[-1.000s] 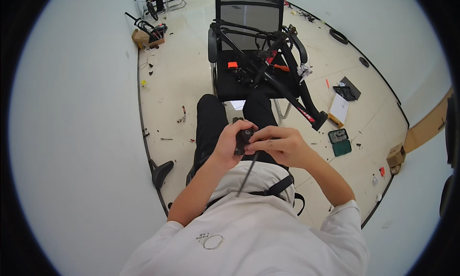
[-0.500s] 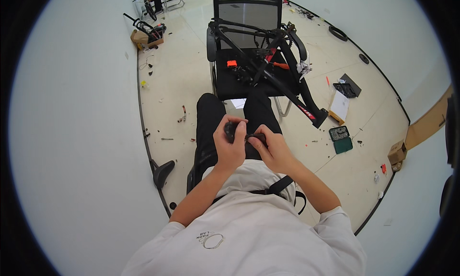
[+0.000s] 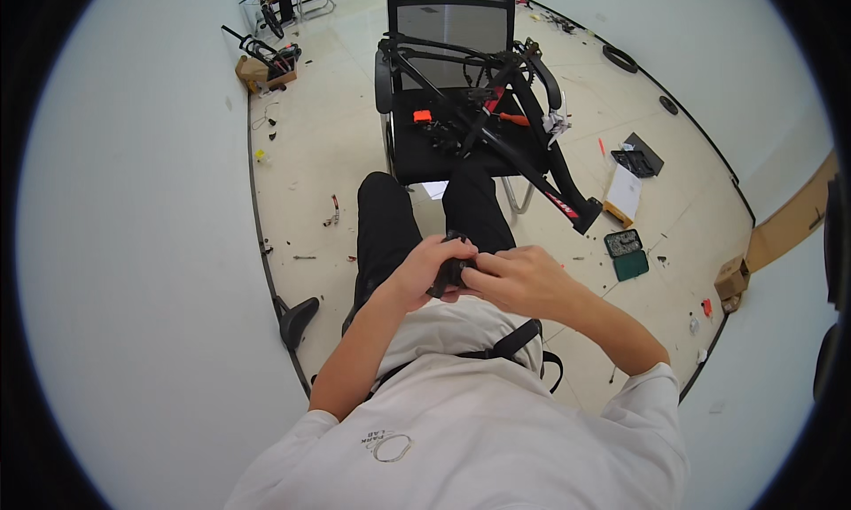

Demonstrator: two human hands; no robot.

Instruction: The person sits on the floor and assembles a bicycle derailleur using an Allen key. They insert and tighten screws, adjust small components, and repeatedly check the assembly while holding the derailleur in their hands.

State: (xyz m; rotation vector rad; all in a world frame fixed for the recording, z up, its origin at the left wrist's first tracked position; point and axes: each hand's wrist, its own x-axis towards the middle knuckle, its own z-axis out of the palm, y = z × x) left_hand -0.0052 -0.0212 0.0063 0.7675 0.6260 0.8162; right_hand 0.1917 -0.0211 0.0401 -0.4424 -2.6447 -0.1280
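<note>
Over my lap, both hands are closed on a small black part (image 3: pixel 449 278); its kind is hard to make out, as fingers cover much of it. My left hand (image 3: pixel 420 272) wraps round it from the left, thumb on top. From the right, the bent fingers of my right hand (image 3: pixel 521 280) pinch its edge. Just beyond my knees, a black bicycle frame (image 3: pixel 510 151) with a red patch lies tilted across a black office chair (image 3: pixel 412 160). An orange block (image 3: pixel 422 116) and an orange-handled tool (image 3: pixel 514 119) rest beside the frame.
On the floor at left lie a bicycle saddle (image 3: pixel 300 322) and small parts; farther off is a cardboard box (image 3: pixel 282 78) of parts. At right are a green case (image 3: pixel 630 264), a white sheet (image 3: pixel 624 194), a black tool case (image 3: pixel 635 163) and a tyre (image 3: pixel 620 59). A person sits far back.
Both hands have come closer to my body, and the black part has turned between them. My right hand has rotated, its forearm swinging outward and its fingers now pointing left.
</note>
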